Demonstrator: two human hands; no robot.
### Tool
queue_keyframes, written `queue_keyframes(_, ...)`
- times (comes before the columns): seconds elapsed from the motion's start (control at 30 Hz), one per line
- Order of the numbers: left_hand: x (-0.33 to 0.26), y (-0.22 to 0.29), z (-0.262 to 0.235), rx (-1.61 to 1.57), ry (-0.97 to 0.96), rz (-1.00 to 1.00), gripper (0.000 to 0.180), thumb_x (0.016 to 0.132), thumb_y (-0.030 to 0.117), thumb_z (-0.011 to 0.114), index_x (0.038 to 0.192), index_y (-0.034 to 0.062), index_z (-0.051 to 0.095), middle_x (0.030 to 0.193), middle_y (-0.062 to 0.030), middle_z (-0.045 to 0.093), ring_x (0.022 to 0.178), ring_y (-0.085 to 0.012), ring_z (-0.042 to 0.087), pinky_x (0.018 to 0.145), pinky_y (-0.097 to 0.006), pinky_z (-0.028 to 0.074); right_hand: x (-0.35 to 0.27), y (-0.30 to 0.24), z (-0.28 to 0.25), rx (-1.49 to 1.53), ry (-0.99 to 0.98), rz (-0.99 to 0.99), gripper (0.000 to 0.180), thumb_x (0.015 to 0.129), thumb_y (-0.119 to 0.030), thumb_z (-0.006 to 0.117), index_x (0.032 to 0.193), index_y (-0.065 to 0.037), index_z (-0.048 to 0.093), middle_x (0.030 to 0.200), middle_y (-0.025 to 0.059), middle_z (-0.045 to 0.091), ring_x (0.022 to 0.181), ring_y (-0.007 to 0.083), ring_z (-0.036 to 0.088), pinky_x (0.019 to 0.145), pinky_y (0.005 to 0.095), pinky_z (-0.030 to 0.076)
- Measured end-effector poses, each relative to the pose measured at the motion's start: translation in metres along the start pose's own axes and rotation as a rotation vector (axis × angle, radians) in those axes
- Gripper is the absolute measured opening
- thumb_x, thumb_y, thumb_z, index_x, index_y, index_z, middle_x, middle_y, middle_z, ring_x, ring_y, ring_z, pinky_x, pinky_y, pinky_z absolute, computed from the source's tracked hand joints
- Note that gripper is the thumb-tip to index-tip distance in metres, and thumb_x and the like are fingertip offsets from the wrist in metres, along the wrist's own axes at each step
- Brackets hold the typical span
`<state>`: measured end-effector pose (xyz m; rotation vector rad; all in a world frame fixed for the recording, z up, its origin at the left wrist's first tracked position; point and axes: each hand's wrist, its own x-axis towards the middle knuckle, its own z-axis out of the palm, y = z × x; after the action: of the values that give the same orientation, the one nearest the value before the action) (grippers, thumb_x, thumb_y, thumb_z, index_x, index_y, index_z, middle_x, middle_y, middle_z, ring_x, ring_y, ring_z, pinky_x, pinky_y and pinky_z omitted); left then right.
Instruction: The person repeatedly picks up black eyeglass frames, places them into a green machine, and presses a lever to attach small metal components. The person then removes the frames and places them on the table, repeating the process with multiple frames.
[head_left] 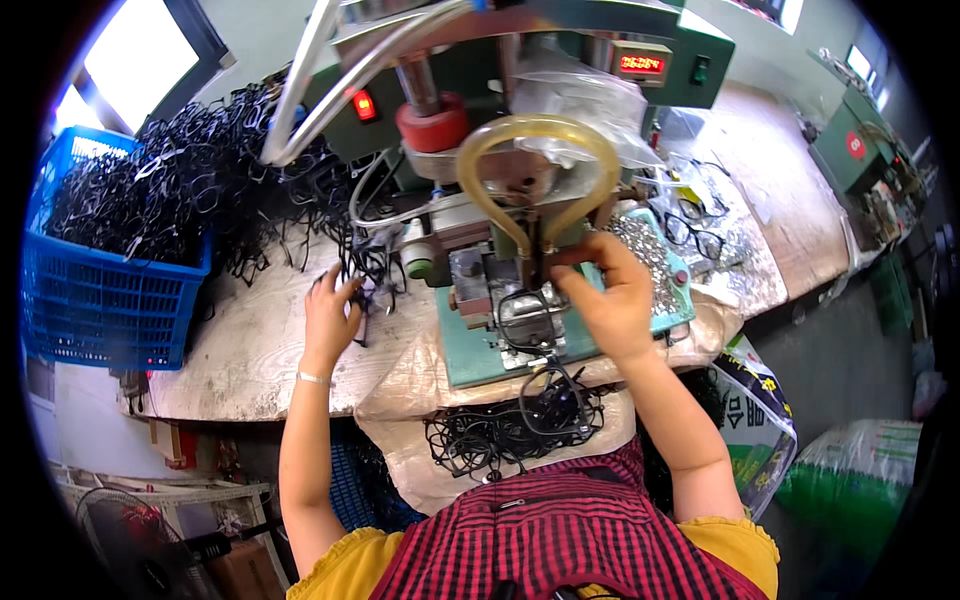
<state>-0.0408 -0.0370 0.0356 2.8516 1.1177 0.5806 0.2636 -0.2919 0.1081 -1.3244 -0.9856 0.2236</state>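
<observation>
A green bench press stands in front of me with a black eyeglass frame in its metal fixture, under the tool head. My right hand is beside the tool head, its thumb and forefinger pinched close to it; whatever is between them is too small to make out. My left hand hovers over the table at the left, fingers apart, by a heap of dark eyeglass frame parts. Another dark eyeglass frame hangs at the press's front edge, above a pile of black frames on my lap cloth.
A blue plastic crate overflowing with black frames stands at the left. A looped yellowish tube rises before the press. Small shiny metal parts fill a tray at its right, with finished-looking glasses beyond. A fan stands lower left.
</observation>
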Motion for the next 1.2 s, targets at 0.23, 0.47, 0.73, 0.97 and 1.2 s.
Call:
queue_keyframes(0.23,-0.017,0.047,-0.018,0.040,-0.012,0.064,0.047,0.072,0.010,0.062,0.116,0.0178,0.073,0.140,-0.0144,0.055,0.109,-0.0344,0.052,0.110,-0.048,0.032,-0.008,0.001,0.013,0.280,0.014,0.162,0.051,0.081,0.001,0.072,0.127,0.004,0.049,0.094,0.0067,0.071,0.093,0.0116,0.065,0.091,0.0269,0.047)
queue_keyframes(0.47,-0.020,0.036,-0.027,-0.237,0.422,-0.223,0.026,0.090,0.009,0.054,0.109,0.0017,0.071,0.094,-0.0098,0.065,0.082,-0.0247,0.059,0.076,-0.037,0.047,-0.014,-0.033,0.025,0.530,0.020,0.317,0.060,0.082,0.000,0.071,0.136,0.003,0.044,0.104,0.0113,0.069,0.103,0.0148,0.063,0.097,0.0292,0.045)
queue_keyframes(0.73,-0.027,0.239,-0.090,-2.199,-0.939,-0.380,0.035,0.104,0.028,0.033,0.112,-0.0032,0.049,0.086,-0.0326,0.068,0.064,-0.0429,0.068,0.056,-0.046,0.058,-0.008,0.023,-0.039,-0.561,-0.083,-0.054,0.033,0.080,-0.011,0.072,0.112,-0.003,0.068,0.126,0.0192,0.063,0.125,0.0342,0.055,0.106,0.0420,0.043)
queue_keyframes(0.97,-0.016,0.271,-0.060,-2.467,-0.920,-0.669,0.022,0.105,0.024,0.038,0.108,0.0047,0.047,0.091,-0.0255,0.070,0.072,-0.0373,0.072,0.048,-0.039,0.060,-0.021,0.081,-0.082,-0.919,0.050,-0.162,0.015,0.075,-0.012,0.076,0.088,-0.006,0.070,0.123,0.0184,0.065,0.125,0.0394,0.053,0.104,0.0477,0.043)
queue_keyframes(1.2,-0.019,0.272,-0.062,-2.449,-0.817,-0.667,0.017,0.104,0.019,0.042,0.109,0.0038,0.048,0.092,-0.0223,0.071,0.074,-0.0349,0.073,0.047,-0.040,0.060,-0.011,0.074,-0.083,-0.689,0.147,0.011,0.009,0.079,-0.010,0.071,0.086,-0.005,0.068,0.103,0.0133,0.067,0.102,0.0339,0.061,0.091,0.0417,0.048)
